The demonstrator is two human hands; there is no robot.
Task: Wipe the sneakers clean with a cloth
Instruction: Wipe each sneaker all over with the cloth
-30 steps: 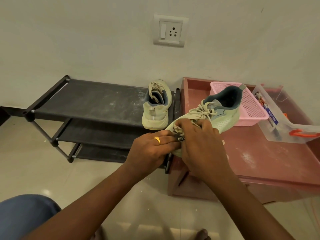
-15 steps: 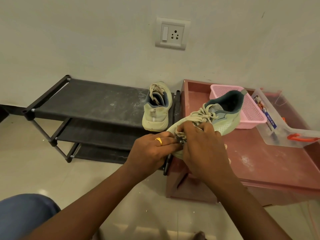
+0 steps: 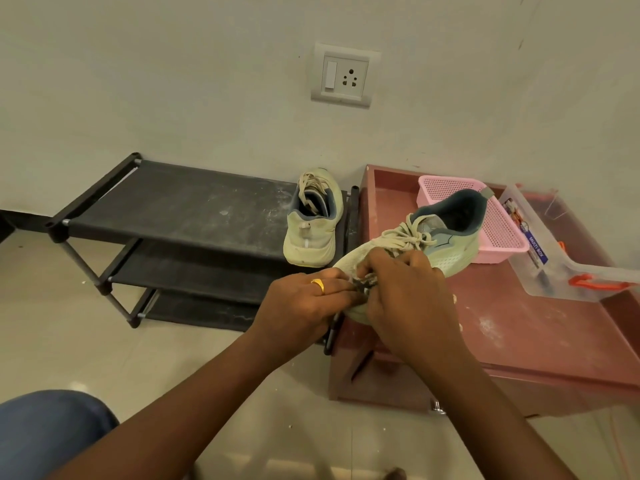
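I hold a pale green sneaker (image 3: 450, 249) with a grey collar and beige laces over the front left corner of the reddish cabinet (image 3: 540, 344), its toe toward me. My left hand (image 3: 304, 303), wearing a gold ring, grips the toe from the left. My right hand (image 3: 408, 296) covers the toe from above and pinches a small crumpled grey cloth (image 3: 364, 284) against it. The second pale sneaker (image 3: 311, 233) stands on the right end of the black shoe rack's top shelf (image 3: 180, 206), heel toward me.
A pink mesh basket (image 3: 498, 230) and a clear plastic box (image 3: 554, 271) with an orange latch sit on the cabinet behind the held sneaker. A wall socket (image 3: 343, 76) is above. The rack has two lower shelves. My blue-clad knee (image 3: 45, 434) is bottom left.
Both hands stay at the sneaker's toe with the cloth between them, shifting only slightly. The view has tilted up a little.
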